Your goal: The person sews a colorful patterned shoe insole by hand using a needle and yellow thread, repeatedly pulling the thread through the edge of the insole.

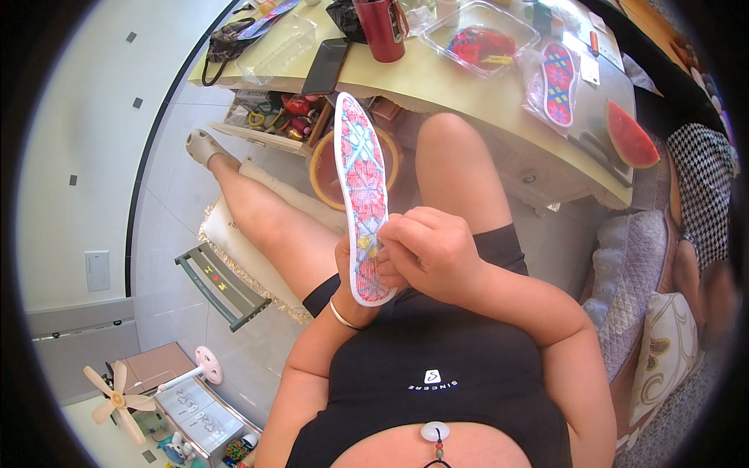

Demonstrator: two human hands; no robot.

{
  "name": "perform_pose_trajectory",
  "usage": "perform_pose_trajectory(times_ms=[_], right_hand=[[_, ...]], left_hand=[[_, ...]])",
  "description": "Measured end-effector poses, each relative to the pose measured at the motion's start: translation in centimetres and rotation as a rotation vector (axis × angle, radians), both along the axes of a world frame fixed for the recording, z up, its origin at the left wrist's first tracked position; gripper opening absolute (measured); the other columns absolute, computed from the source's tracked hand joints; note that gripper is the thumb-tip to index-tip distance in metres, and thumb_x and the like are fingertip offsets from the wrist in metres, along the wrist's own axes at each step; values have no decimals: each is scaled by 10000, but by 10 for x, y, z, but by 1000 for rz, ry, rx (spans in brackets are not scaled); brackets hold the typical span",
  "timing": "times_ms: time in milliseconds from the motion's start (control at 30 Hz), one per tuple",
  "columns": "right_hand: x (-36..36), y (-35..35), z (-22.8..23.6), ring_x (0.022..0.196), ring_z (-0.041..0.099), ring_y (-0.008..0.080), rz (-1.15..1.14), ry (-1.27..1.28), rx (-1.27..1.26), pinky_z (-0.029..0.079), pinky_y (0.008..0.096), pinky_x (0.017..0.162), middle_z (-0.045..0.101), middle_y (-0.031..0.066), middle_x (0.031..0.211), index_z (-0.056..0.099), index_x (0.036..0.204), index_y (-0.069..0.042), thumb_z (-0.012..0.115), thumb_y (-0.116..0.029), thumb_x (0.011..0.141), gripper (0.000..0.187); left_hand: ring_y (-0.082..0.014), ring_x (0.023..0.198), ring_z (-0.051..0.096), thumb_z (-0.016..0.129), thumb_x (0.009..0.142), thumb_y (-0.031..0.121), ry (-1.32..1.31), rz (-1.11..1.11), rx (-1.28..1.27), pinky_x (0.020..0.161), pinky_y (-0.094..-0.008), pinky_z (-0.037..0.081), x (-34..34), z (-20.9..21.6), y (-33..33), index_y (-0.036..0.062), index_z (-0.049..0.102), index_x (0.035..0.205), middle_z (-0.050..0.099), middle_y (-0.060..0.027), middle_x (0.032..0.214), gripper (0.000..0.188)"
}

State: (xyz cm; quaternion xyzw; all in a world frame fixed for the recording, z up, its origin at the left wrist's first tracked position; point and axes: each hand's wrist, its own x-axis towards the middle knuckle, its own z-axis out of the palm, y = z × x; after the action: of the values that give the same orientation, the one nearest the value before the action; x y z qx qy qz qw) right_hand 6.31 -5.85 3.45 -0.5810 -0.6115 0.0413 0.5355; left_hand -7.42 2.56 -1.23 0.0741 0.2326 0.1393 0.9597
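An embroidered insole (363,171) with a white rim and red, pink and blue stitching stands upright, toe end up, above my lap. My left hand (344,269) wraps round its lower part from behind and the left side, a white bangle (342,316) on that wrist. My right hand (429,251) is closed in a pinch at the insole's right edge, next to a small yellow patch. Whatever sits between its fingertips is too small or hidden to make out.
On the pale yellow table (437,86) lie a phone (326,66), a red tumbler (380,31), a clear tub (437,43) of red thread, another insole (559,86) and a watermelon slice (630,140). Below, a filled drawer (269,139) hangs open. A folding stool (221,285) stands left; another person's patterned clothing (702,195) shows right.
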Motion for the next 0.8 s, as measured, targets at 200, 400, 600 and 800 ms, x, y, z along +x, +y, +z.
perform_pose_trajectory(times_ms=[200, 400, 600, 800], right_hand=[[0, -1, 0, 664, 622, 268, -17, 26, -8, 507, 364, 574, 590, 84, 707, 612, 843, -42, 716, -68, 736, 151], [1, -1, -2, 663, 622, 271, -16, 77, -17, 506, 360, 577, 600, 91, 713, 619, 844, -43, 693, -43, 773, 103], [17, -10, -23, 684, 567, 88, 108, 660, -287, 459, 251, 606, 621, 33, 770, 646, 909, -15, 646, -28, 891, 22], [19, -14, -59, 695, 551, 68, 392, 1323, -333, 459, 216, 644, 632, -5, 815, 638, 941, -13, 631, -87, 935, 75]], left_hand=[[-88, 476, 330, 517, 898, 413, -45, -27, -163, 419, -213, 286, -2, 7, -1, 92, 502, 922, 371, 12, 650, 322], [-101, 489, 337, 515, 917, 306, -189, -17, -165, 434, -222, 300, 1, 13, -3, 77, 505, 920, 378, -2, 653, 229], [-146, 820, 637, 551, 959, 105, 88, 128, 421, 715, -266, 533, 5, 15, 1, -14, 569, 1163, 655, -87, 988, 237], [-134, 926, 656, 595, 946, 47, 164, 175, 714, 853, -277, 528, 6, 28, -11, -47, 570, 1156, 680, -110, 1058, 232]])
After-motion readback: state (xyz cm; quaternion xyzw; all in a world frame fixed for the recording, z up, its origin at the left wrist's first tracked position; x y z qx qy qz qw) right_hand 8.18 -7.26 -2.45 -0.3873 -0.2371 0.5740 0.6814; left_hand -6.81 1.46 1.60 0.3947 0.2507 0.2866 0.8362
